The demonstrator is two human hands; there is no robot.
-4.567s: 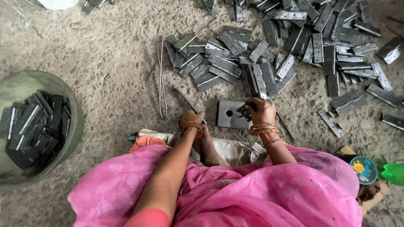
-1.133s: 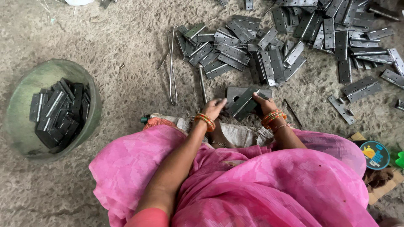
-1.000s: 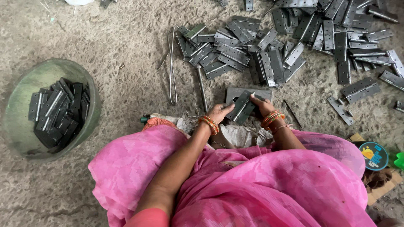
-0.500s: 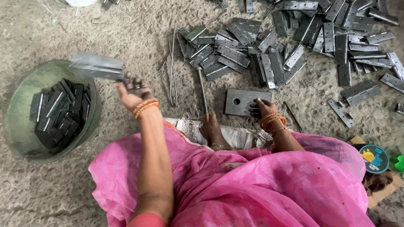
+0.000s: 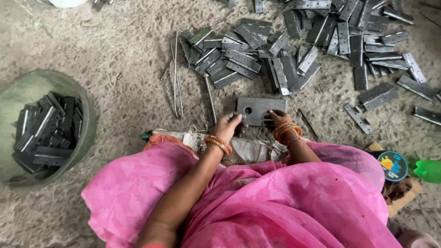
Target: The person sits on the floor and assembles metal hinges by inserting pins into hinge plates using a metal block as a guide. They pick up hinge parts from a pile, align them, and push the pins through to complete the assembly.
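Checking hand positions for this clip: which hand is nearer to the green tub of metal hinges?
Left. The left hand is at the near-left edge of the flat metal plate, on the side toward the green tub. The right hand rests at the plate's near-right edge, farther from the tub.

We've got a green tub (image 5: 87, 119) of dark hinges far left | bent wire (image 5: 176, 73) on the gritty floor (image 5: 115, 41) | round blue lid (image 5: 393, 165) beside a green bottle (image 5: 428, 170), lower right
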